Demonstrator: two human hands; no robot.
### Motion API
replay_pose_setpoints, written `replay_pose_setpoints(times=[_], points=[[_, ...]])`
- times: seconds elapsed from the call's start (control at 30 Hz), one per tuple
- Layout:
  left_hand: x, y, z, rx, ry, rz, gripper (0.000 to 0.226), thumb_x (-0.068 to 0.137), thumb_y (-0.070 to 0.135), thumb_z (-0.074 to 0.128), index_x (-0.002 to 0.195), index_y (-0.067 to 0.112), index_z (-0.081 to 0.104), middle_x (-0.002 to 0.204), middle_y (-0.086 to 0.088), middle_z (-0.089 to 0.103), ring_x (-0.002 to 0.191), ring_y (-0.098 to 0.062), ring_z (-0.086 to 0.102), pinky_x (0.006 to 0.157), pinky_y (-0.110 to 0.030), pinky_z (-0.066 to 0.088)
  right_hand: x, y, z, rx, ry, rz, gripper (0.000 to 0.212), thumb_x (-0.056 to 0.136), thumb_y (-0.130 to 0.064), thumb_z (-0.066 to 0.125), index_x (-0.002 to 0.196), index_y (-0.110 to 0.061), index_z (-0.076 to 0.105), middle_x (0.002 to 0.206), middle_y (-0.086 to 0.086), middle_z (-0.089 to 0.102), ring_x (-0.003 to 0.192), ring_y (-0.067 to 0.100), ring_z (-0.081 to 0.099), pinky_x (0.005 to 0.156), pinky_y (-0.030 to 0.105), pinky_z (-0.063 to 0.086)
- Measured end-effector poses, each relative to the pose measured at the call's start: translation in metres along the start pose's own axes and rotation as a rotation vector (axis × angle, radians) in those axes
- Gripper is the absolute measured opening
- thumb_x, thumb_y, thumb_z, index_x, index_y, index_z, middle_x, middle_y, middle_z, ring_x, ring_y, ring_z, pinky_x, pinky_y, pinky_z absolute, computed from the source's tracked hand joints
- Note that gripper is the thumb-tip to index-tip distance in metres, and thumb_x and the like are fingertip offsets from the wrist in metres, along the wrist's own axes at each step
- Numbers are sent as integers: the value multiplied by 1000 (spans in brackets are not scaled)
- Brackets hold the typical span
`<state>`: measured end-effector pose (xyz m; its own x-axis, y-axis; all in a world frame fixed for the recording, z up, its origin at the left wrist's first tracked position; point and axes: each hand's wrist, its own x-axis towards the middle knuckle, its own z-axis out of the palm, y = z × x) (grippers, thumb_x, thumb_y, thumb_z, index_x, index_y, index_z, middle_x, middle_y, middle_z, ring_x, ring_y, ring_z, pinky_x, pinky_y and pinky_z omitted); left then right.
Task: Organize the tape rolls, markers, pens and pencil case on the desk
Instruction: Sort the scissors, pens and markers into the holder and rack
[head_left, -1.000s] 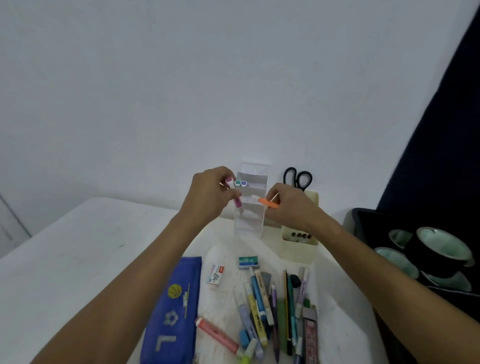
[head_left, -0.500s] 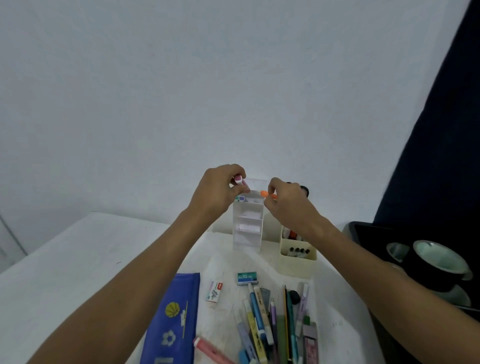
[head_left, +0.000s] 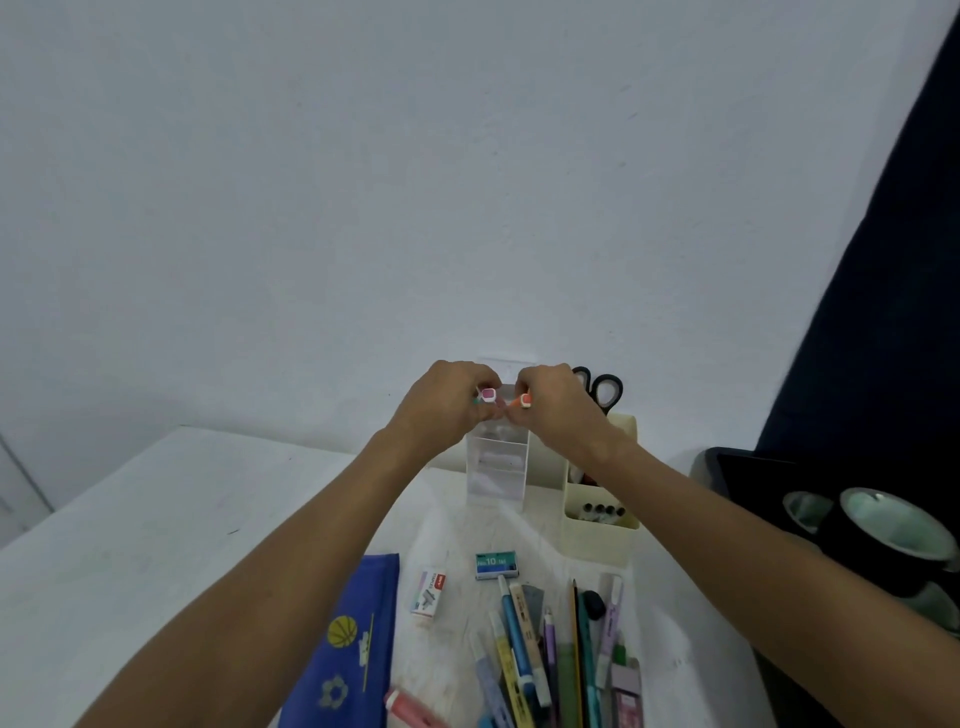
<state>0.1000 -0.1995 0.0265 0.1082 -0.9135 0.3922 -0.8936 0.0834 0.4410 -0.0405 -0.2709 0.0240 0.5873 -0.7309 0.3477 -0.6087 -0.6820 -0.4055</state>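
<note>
Pink end-cap up front: our left hand (head_left: 451, 402) pinches a pink marker (head_left: 487, 395) right over the top of the clear tiered organizer (head_left: 497, 467), fingers curled tight around it. Beside it, our right hand (head_left: 558, 408) grips an orange marker (head_left: 522, 401) the same way, and the two sets of fingertips are nearly touching above the organizer's upper tier. We cannot tell whether either marker's tip is already inside a slot.

Just right of the organizer stands a cream pen holder (head_left: 602, 535) with dark-capped pens in its front pocket and black scissors (head_left: 597, 387) poking up behind our right hand.

Down on the white desk (head_left: 156, 519), the blue pencil case (head_left: 353, 644) lies under our left forearm, a small eraser (head_left: 428, 592) just beside it, and a teal staple box (head_left: 496, 565) a little further right. A loose bunch of pens and markers (head_left: 550, 654) fans out near the bottom edge, with a salmon-coloured marker (head_left: 410, 709) lying apart to its left.

Off to the right, black tape rolls (head_left: 888, 535) sit in a dark tray (head_left: 727, 467).
</note>
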Motion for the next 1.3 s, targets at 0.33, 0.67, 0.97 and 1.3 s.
replay_pose_setpoints(times=[0.33,0.67,0.97,1.3], points=[[10,-6,2,95,-106,-27,17,82,16,67,97,11,74,93,-9,70,86,-26,63,77,-41,52,13,20,28,-81,-25,-24,16,89,-14,55,78,-5,62,71,3,41,58,17,43,48,22,26],[28,-9,11,213,-179,-65,19,82,22,59,83,10,75,81,-16,63,62,-20,46,54,-30,37,12,19,34,-105,26,-121,20,87,-12,51,90,-9,70,70,13,63,70,29,57,59,40,45],[29,-19,33,305,-31,-49,22,86,29,61,102,19,73,97,-9,50,86,-23,49,74,-35,51,17,32,45,-177,39,-183,24,91,-12,47,101,-23,66,65,6,54,68,22,41,52,29,36],[26,-28,55,274,139,-81,28,85,31,66,112,37,70,101,-7,47,94,-25,42,73,-30,32,19,37,56,-429,137,-186,20,93,-15,51,102,-21,67,85,1,66,73,18,36,61,29,29]])
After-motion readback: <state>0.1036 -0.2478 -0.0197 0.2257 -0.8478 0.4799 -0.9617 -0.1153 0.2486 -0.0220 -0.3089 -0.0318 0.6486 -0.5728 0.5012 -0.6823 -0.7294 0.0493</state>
